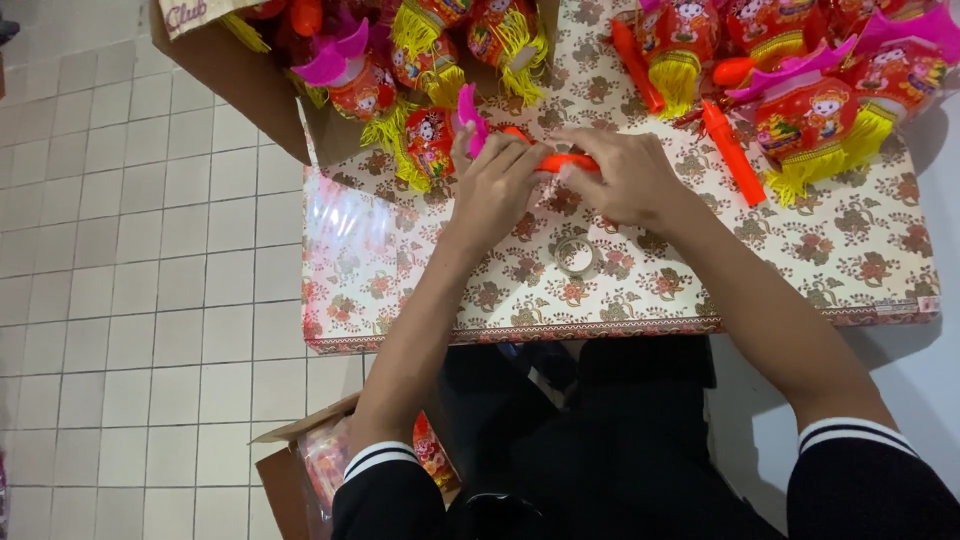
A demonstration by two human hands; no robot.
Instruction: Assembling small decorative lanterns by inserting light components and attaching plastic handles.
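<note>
At upper centre I see my left hand [495,185] and right hand [625,175], fingers closed on an orange stick [565,162] over the bench [700,290].

Bare table [700,290] near the tape roll [575,255]; lantern toys [800,110] and cardboard box [250,80] crowd its far edge

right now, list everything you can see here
orange stick: one, orange, held between both hands
toy lanterns: many, red with yellow tassels and pink tops, along the table's far side
loose orange sticks: at least two, among the lanterns
tape roll: one, clear, mid table
table: one, floral cover
cardboard boxes: two, brown, far left and on the floor near left
floor: white tiles
left hand; right hand: on the stick
</note>
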